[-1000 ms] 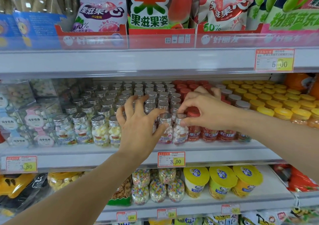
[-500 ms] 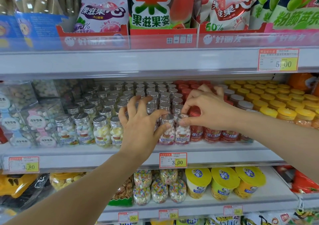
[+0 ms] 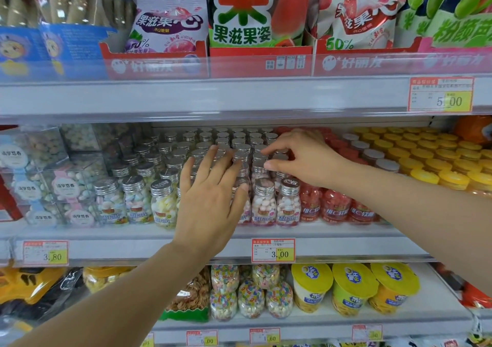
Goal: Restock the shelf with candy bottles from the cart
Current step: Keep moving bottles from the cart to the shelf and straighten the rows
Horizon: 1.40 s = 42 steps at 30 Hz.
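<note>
the candy bottles (image 3: 263, 204) stand in tight rows on the middle shelf (image 3: 133, 248), their silver caps (image 3: 205, 135) running to the back. no cart is in view. the bottles look small, light and rigid. whether they are clear plastic or glass i cannot tell. they are smooth-sided, probably slippery, and tall enough to topple in a chain if nudged. the ribbed cap, or the neck just under it, seems the surest place to pinch one.

the left hand (image 3: 210, 200) reaches in palm down, fingers straight and spread, lying on the caps of the front rows and holding nothing. the right hand (image 3: 300, 157) arches over the rows beside the red-capped bottles (image 3: 335, 205), thumb and forefinger curled toward a cap. whether they actually pinch it i cannot tell.
</note>
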Tool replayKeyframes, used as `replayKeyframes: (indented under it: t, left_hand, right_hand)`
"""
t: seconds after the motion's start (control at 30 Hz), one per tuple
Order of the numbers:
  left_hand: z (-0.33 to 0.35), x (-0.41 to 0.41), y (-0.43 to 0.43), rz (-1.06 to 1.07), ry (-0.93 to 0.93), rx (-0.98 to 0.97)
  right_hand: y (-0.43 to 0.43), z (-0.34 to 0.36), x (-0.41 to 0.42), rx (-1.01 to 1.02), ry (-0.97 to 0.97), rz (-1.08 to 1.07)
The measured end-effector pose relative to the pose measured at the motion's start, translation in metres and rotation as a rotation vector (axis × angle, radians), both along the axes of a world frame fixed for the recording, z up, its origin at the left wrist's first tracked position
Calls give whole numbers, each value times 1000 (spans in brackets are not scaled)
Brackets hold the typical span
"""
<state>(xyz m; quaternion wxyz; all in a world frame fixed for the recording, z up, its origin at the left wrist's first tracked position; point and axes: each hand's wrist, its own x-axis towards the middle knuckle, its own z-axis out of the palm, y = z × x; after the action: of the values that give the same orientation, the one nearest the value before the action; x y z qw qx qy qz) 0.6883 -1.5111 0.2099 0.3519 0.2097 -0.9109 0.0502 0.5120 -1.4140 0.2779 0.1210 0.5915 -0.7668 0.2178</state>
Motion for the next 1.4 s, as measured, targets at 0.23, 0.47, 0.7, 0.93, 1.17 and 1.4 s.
replayKeyframes:
  t: [0.23, 0.47, 0.7, 0.93, 1.17, 1.4]
  left_hand:
    - [-4, 3, -2, 36, -101, -69]
    - [-4, 4, -1, 36, -72, -75]
    - [-5, 2, -1, 47, -50, -83]
    - [-5, 1, -1, 55, -40, -74]
    - [-4, 3, -1, 41, -61, -52]
    - [12, 20, -18, 82, -48, -52]
  right_hand:
    - [-19, 4, 6, 105, 81, -53]
    - [-22, 0, 4, 59, 61, -56]
    - [-21, -2, 5, 117, 80, -32]
    - [-16, 2, 2, 151, 12, -7]
    - [-17, 0, -3, 154, -2, 5]
    - [-33, 2, -5, -16, -265, 37]
